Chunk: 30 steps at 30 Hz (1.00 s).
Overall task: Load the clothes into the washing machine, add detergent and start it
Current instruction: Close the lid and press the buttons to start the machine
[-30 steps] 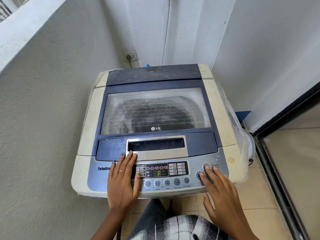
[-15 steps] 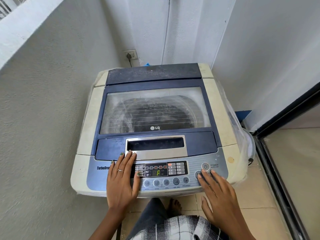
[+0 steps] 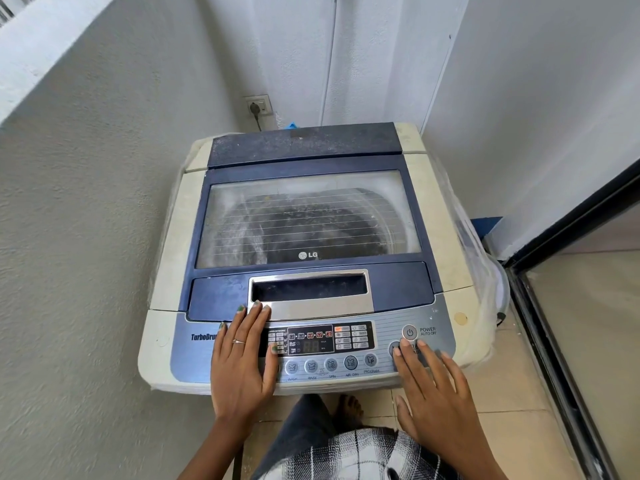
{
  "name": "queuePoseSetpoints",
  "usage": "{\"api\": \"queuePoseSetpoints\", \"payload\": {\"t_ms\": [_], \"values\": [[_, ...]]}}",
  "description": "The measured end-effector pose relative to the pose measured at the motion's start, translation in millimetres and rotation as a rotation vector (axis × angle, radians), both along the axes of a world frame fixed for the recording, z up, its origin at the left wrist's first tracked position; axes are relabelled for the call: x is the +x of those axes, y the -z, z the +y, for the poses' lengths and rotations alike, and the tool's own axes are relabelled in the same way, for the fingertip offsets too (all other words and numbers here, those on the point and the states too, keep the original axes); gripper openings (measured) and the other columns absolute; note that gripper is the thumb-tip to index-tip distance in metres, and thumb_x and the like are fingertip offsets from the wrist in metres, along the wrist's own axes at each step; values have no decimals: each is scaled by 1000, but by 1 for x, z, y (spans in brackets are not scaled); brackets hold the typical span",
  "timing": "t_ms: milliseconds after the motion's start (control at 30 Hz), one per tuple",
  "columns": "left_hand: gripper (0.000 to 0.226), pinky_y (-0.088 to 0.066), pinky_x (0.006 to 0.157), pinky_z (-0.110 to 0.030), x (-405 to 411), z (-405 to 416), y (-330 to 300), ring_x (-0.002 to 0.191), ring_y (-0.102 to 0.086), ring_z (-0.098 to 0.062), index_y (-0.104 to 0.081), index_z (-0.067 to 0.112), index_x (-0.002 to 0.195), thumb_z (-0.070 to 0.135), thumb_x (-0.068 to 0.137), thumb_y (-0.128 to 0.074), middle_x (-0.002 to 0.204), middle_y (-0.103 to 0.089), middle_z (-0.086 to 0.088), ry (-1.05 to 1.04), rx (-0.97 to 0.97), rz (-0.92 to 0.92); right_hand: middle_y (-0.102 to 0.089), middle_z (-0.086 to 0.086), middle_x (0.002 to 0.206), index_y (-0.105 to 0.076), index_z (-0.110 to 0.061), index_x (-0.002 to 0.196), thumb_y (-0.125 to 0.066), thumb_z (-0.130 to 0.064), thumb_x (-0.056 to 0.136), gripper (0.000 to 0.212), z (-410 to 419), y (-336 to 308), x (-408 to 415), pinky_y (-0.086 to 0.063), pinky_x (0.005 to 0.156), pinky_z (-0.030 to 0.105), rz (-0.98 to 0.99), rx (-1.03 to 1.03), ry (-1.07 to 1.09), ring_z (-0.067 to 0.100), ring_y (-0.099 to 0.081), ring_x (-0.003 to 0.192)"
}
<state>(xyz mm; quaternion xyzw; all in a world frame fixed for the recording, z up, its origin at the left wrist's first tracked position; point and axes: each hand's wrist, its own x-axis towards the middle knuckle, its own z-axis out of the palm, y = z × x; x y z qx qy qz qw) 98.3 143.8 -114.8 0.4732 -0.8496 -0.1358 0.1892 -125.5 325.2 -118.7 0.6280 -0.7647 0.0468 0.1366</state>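
Observation:
A top-loading washing machine point(image 3: 173, 237) stands in front of me, cream with a blue top. Its glass lid point(image 3: 308, 220) is down, and dark clothes show dimly through it. Along the front runs the control panel point(image 3: 381, 330) with a lit display point(image 3: 311, 341). My left hand point(image 3: 242, 358) lies flat on the panel's left part, fingers apart, holding nothing. My right hand point(image 3: 433, 393) is spread over the panel's right end, its fingertips on the round button just below the power button point(image 3: 409, 332). No detergent container is in view.
Rough walls close in on the left and behind. A wall socket point(image 3: 258, 106) with a plug sits behind the machine. A dark door frame point(image 3: 554, 323) runs along the right. Clear plastic wrap point(image 3: 485, 271) hangs at the machine's right side. My bare foot point(image 3: 349, 407) stands on tiled floor.
My right hand slid from the power button down to the button below it. The display changed from a green figure to dim digits with more red icons lit. My left hand stayed put.

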Motion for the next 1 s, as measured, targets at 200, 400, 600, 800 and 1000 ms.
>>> {"api": "queuePoseSetpoints", "payload": {"t_ms": [200,400,600,800,1000], "values": [[53,-17,117,-36,0,0,1,140,-32,-18,-46,17,140,34,90,-37,146,-45,1,-6,4,-2,-64,12,124,-49,-3,126,-47,-32,73,60,-4,1,0,-38,91,51,138,-54,-25,27,-46,118],[53,-16,117,-35,-1,1,0,139,-33,-18,-48,16,138,34,90,-37,145,-47,0,-13,-1,11,-67,18,117,-52,4,119,-46,-26,71,57,-9,6,3,-38,89,49,185,-69,-56,27,-48,116],[53,-21,116,-40,-1,1,1,139,-34,-19,-48,16,138,33,90,-37,145,-47,-1,-17,-13,12,-65,16,119,-50,1,121,-44,-26,70,58,-10,3,3,-38,92,48,100,-87,-57,24,-47,118],[52,-21,116,-40,0,0,3,139,-34,-20,-49,15,138,33,90,-37,144,-47,-1,-13,-27,15,-64,13,123,-56,-3,121,-43,-22,71,56,-9,-2,1,-37,95,49,-28,-109,-26,23,-46,121],[52,-19,117,-38,0,0,1,139,-34,-18,-49,16,138,33,90,-38,145,-47,1,-8,-28,19,-68,11,116,-70,-4,110,-44,-21,73,48,-13,-6,1,-37,95,47,-111,-136,-15,23,-48,119]]}}
